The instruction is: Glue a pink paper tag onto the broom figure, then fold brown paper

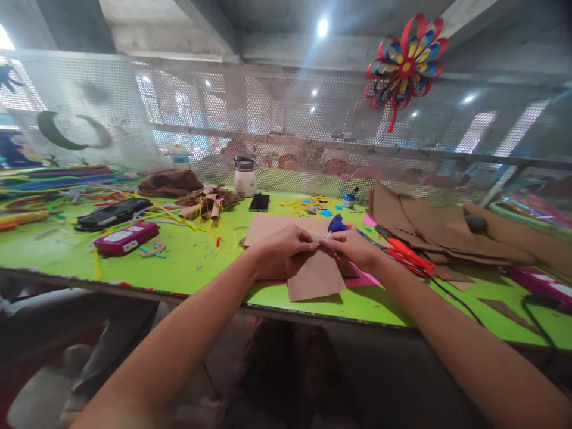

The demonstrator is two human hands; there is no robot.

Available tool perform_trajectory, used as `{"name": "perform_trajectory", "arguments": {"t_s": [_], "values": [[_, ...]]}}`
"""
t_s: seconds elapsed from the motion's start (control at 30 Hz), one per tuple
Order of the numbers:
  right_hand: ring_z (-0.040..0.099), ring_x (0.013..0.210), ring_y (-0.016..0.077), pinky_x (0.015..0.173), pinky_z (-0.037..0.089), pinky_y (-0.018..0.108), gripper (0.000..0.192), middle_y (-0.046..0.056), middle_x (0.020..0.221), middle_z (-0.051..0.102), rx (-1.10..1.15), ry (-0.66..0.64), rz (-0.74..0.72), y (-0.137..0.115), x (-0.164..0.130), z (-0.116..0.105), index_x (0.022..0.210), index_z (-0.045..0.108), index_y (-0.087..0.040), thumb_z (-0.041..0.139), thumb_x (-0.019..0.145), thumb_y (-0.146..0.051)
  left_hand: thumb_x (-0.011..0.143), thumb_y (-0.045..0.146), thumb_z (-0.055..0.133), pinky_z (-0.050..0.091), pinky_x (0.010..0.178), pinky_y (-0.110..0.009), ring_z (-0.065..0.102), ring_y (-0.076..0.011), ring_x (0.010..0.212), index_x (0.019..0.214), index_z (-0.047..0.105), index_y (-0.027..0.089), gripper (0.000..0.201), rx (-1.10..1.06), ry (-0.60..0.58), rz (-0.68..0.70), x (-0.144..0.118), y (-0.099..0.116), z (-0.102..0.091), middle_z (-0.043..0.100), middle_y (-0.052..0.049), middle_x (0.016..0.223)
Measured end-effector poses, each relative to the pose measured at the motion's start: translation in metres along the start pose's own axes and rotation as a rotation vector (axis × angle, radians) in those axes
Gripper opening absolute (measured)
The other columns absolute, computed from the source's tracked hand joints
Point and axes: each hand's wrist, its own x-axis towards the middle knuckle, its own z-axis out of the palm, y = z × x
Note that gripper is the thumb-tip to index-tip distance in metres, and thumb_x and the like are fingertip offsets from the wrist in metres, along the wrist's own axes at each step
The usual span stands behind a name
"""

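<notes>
My left hand and my right hand meet over the green table, fingertips pinched together on a small pale piece that is too small to make out, with a blue paper bit just behind them. Both hands hover over a brown cardboard sheet whose corner overhangs the table's front edge. A pink paper sheet lies under it at the right.
Red scissors and a stack of brown cardboard pieces lie at the right. A phone, a white jar, a pink case, a black case and coloured paper strips lie at the left. A paper pinwheel hangs on the mesh wall.
</notes>
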Motion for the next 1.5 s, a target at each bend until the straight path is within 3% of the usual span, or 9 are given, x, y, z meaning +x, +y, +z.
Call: {"name": "perform_trajectory", "arguments": {"t_s": [0.2,0.5,0.67,0.83,0.97,1.27,1.5], "values": [[0.036,0.042,0.0058,0.042,0.026,0.022,0.035,-0.006,0.049,0.045,0.26,-0.031,0.106,0.011,-0.001,-0.003,0.066,0.053,-0.015,0.073,0.063,-0.044,0.077,0.044,0.057,0.036,0.06,-0.023,0.048,-0.0111,0.063,0.085,0.069,0.01,0.037,-0.013,0.021,0.002,0.003,-0.001,0.003,0.063,-0.003,0.073],[0.048,0.05,0.0103,0.047,0.035,0.024,0.03,-0.001,0.056,0.055,0.36,0.043,0.059,0.011,-0.001,-0.001,0.066,0.059,-0.015,0.077,0.057,-0.038,0.077,0.047,0.058,0.039,0.064,-0.025,0.051,-0.0127,0.068,0.092,0.069,0.012,0.04,-0.143,0.017,0.001,0.0,0.008,0.006,0.066,-0.006,0.084],[0.047,0.052,0.0096,0.05,0.035,0.023,0.031,-0.001,0.057,0.056,0.28,0.104,0.008,0.012,0.0,-0.007,0.064,0.062,-0.014,0.077,0.055,-0.04,0.076,0.052,0.057,0.039,0.066,-0.025,0.051,-0.0138,0.072,0.089,0.07,0.017,0.039,-0.109,-0.025,-0.043,-0.004,0.007,-0.003,0.067,-0.004,0.086],[0.049,0.055,0.0104,0.054,0.036,0.024,0.033,-0.001,0.062,0.059,0.216,0.092,0.002,0.014,0.001,-0.01,0.071,0.065,-0.013,0.074,0.058,-0.042,0.076,0.045,0.059,0.037,0.061,-0.023,0.048,-0.0107,0.062,0.084,0.068,0.014,0.033,-0.136,-0.059,-0.053,-0.004,0.002,-0.002,0.063,-0.002,0.072],[0.042,0.051,0.0085,0.049,0.029,0.023,0.034,-0.002,0.057,0.054,0.079,0.133,-0.041,0.013,0.001,-0.011,0.072,0.065,-0.012,0.071,0.061,-0.043,0.08,0.044,0.053,0.038,0.063,-0.024,0.05,-0.0117,0.065,0.086,0.068,0.014,0.033,-0.032,-0.09,0.013,-0.005,0.007,0.002,0.064,-0.003,0.077],[0.031,0.044,0.0066,0.044,0.021,0.023,0.035,-0.006,0.045,0.04,-0.047,0.191,-0.083,0.004,-0.004,-0.007,0.068,0.062,-0.013,0.066,0.064,-0.048,0.083,0.031,0.044,0.037,0.062,-0.023,0.053,-0.0138,0.069,0.091,0.065,0.013,0.029,0.222,-0.041,0.095,-0.002,0.008,0.009,0.066,-0.005,0.083],[0.031,0.044,0.0055,0.045,0.021,0.022,0.034,-0.007,0.046,0.041,-0.012,0.183,-0.108,0.002,-0.005,-0.009,0.069,0.063,-0.011,0.069,0.063,-0.044,0.084,0.028,0.043,0.037,0.064,-0.024,0.054,-0.0149,0.072,0.092,0.063,0.013,0.026,0.314,0.015,0.158,-0.002,0.008,0.011,0.065,-0.005,0.083]]}}
